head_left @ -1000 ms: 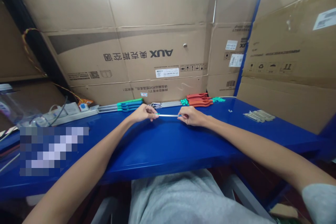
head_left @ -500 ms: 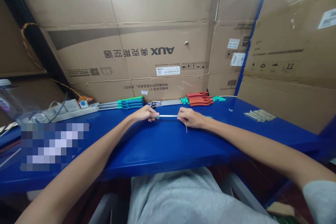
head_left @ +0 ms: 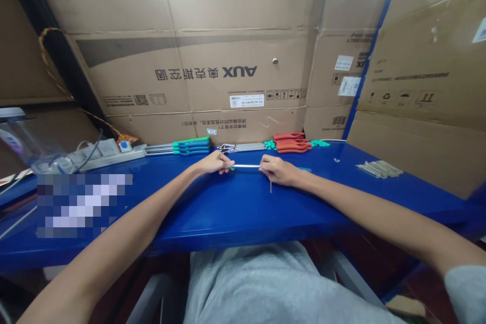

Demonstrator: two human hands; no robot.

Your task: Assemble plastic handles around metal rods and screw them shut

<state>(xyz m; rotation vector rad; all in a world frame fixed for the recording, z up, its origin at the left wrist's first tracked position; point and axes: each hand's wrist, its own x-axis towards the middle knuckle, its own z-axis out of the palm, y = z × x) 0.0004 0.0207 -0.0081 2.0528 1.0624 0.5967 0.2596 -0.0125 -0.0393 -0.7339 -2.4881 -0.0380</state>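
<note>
A thin silver metal rod (head_left: 246,166) stretches level between my two hands, just above the blue table. My left hand (head_left: 213,163) pinches its left end, where a bit of green shows at the fingertips. Curled around the other end is my right hand (head_left: 278,170), closed. A thin, pale stick (head_left: 271,185) pokes down below the right fingers; how it joins the rod is hidden. Behind the right hand a blue piece (head_left: 305,169) partly shows, and I cannot tell whether it is part of the rod.
Along the back of the table (head_left: 228,212) lie blue-and-green handled tools (head_left: 193,147), silver rods (head_left: 248,147), orange-red handles (head_left: 292,143) and green pieces (head_left: 319,143). Clear plastic packets (head_left: 379,168) lie at right. A power strip (head_left: 114,158) and a plastic bottle (head_left: 32,139) stand at left; cardboard walls the back.
The view has shifted slightly, so everything sits a little further right. Both hands keep their hold on the rod with hardly any movement.
</note>
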